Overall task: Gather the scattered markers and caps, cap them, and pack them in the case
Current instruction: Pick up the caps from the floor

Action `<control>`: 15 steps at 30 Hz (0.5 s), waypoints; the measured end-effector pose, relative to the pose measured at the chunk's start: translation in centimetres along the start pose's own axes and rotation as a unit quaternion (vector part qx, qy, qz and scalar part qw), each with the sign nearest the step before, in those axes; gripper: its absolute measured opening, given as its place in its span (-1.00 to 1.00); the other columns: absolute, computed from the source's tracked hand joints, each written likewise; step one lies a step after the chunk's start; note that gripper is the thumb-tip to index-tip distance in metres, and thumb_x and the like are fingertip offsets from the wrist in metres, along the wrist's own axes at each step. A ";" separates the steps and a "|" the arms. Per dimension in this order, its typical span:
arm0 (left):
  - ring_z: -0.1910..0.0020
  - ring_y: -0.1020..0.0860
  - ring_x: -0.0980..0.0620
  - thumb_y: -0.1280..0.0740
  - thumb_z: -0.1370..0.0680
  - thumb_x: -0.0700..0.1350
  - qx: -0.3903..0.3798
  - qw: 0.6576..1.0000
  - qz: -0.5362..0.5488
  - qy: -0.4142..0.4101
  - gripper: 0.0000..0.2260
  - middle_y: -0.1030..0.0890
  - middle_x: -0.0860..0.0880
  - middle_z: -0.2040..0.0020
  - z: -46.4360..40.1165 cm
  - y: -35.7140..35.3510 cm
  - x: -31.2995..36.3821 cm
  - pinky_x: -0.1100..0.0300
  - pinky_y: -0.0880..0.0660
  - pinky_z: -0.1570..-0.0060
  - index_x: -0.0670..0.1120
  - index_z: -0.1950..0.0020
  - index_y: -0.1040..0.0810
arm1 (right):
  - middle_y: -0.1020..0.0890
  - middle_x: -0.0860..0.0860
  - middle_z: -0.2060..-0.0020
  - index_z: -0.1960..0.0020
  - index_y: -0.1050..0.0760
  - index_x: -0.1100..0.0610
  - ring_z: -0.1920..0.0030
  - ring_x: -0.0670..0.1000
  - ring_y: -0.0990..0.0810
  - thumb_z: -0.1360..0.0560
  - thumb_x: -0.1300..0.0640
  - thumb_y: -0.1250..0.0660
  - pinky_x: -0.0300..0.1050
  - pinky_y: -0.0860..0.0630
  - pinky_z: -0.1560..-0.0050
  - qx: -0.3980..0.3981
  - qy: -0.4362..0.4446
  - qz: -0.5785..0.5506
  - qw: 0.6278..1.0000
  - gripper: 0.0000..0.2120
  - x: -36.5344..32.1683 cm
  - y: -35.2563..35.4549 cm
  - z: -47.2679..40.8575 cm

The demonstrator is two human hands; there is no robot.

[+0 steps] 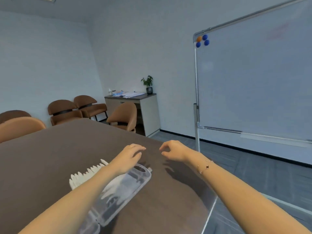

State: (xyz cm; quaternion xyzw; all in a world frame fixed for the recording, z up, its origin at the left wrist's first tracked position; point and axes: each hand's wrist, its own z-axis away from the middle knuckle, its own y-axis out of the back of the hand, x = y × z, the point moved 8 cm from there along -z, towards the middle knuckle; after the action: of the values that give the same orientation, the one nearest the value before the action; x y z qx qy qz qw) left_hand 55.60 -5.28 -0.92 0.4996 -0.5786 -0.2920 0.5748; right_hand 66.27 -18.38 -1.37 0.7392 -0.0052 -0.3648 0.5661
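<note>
Under left hand: clear case; right hand apart.

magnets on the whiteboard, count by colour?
Blue magnets: 3
Orange magnet: 1
Total: 4, clustered at the whiteboard's top-left corner.
</note>
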 end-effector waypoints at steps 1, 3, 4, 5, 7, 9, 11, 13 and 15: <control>-0.37 -0.29 0.12 -0.10 -0.65 -0.11 0.000 1.000 0.013 -0.026 -0.70 -0.39 0.08 -0.34 -1.0 -0.9 3.0 0.30 -0.21 -0.27 0.03 -0.36 -0.42 | -0.55 0.01 -0.24 -0.24 -0.52 0.09 -0.26 0.00 -0.49 -0.56 0.11 -0.23 -0.16 -0.37 -0.26 0.010 -0.016 0.009 1.000 -0.72 1.8 1.5 2.4; -0.35 -0.32 0.14 -0.11 -0.65 -0.11 -0.011 0.997 0.039 -0.070 -0.70 -0.42 0.09 -0.31 -2.6 -3.4 9.3 0.28 -0.21 -0.29 0.01 -0.37 -0.43 | -0.58 0.02 -0.21 -0.21 -0.54 0.11 -0.25 0.01 -0.50 -0.55 0.12 -0.22 -0.15 -0.39 -0.26 0.029 -0.054 0.018 0.998 -0.73 5.7 4.2 7.8; -0.34 -0.33 0.13 -0.11 -0.65 -0.12 -0.021 0.994 0.046 -0.093 -0.69 -0.43 0.08 -0.30 -3.3 -5.0 12.6 0.27 -0.22 -0.29 0.00 -0.37 -0.43 | -0.58 0.03 -0.20 -0.20 -0.55 0.11 -0.24 0.01 -0.50 -0.54 0.13 -0.22 -0.13 -0.39 -0.27 0.039 -0.077 0.019 0.996 -0.73 7.8 5.4 10.4; -0.33 -0.35 0.11 -0.12 -0.64 -0.12 -0.030 0.991 0.050 -0.120 -0.70 -0.44 0.06 -0.30 -3.9 -6.6 16.0 0.27 -0.24 -0.28 -0.01 -0.36 -0.44 | -0.59 0.04 -0.20 -0.19 -0.56 0.11 -0.25 0.01 -0.50 -0.54 0.14 -0.22 -0.12 -0.39 -0.28 0.051 -0.100 0.019 0.993 -0.73 10.0 6.6 13.1; -0.28 -0.41 0.07 -0.14 -0.63 -0.14 -0.048 0.983 0.059 -0.166 -0.70 -0.46 0.01 -0.29 -4.8 -9.9 22.4 0.26 -0.28 -0.24 -0.03 -0.35 -0.45 | -0.58 0.04 -0.20 -0.18 -0.57 0.12 -0.26 0.01 -0.49 -0.53 0.16 -0.21 -0.13 -0.38 -0.30 0.078 -0.150 0.014 0.986 -0.72 14.6 8.4 18.4; -0.29 -0.41 0.06 -0.13 -0.63 -0.15 -0.063 0.976 0.079 -0.194 -0.69 -0.46 0.01 -0.31 -5.2 -13.4 28.0 0.20 -0.29 -0.29 -0.02 -0.36 -0.45 | -0.58 0.05 -0.21 -0.19 -0.57 0.13 -0.27 0.01 -0.48 -0.53 0.17 -0.21 -0.18 -0.35 -0.27 0.103 -0.196 0.004 0.975 -0.72 19.1 9.5 23.2; -0.31 -0.40 0.06 -0.13 -0.62 -0.16 -0.066 0.971 0.107 -0.204 -0.69 -0.48 0.00 -0.30 -5.1 -16.8 32.5 0.20 -0.29 -0.30 -0.04 -0.34 -0.47 | -0.59 0.06 -0.19 -0.18 -0.57 0.14 -0.25 0.02 -0.49 -0.54 0.19 -0.20 -0.21 -0.35 -0.22 0.119 -0.233 -0.012 0.965 -0.73 23.5 9.5 27.4; -0.23 -0.48 0.04 -0.13 -0.62 -0.17 -0.073 0.969 0.141 -0.190 -0.71 -0.55 -0.03 -0.23 -5.0 -20.6 35.4 0.17 -0.36 -0.26 -0.05 -0.29 -0.50 | -0.60 0.09 -0.16 -0.16 -0.57 0.14 -0.23 0.04 -0.51 -0.54 0.20 -0.20 -0.19 -0.38 -0.20 0.117 -0.265 -0.034 0.957 -0.74 27.6 8.4 30.4; -0.08 -0.56 -0.01 -0.12 -0.61 -0.15 -0.093 0.969 0.163 -0.162 -0.72 -0.61 -0.04 -0.12 -5.3 -25.5 36.5 0.08 -0.48 -0.14 -0.01 -0.25 -0.52 | -0.60 0.10 -0.15 -0.16 -0.57 0.13 -0.21 0.05 -0.53 -0.55 0.19 -0.20 -0.15 -0.41 -0.21 0.111 -0.291 -0.054 0.949 -0.74 31.7 6.4 32.1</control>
State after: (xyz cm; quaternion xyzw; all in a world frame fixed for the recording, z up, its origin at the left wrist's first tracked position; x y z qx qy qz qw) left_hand 72.69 -45.85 -9.66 0.2891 -0.7079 -0.3238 0.5571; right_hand 74.66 -60.76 -15.88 0.6587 -0.1701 -0.5911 0.4334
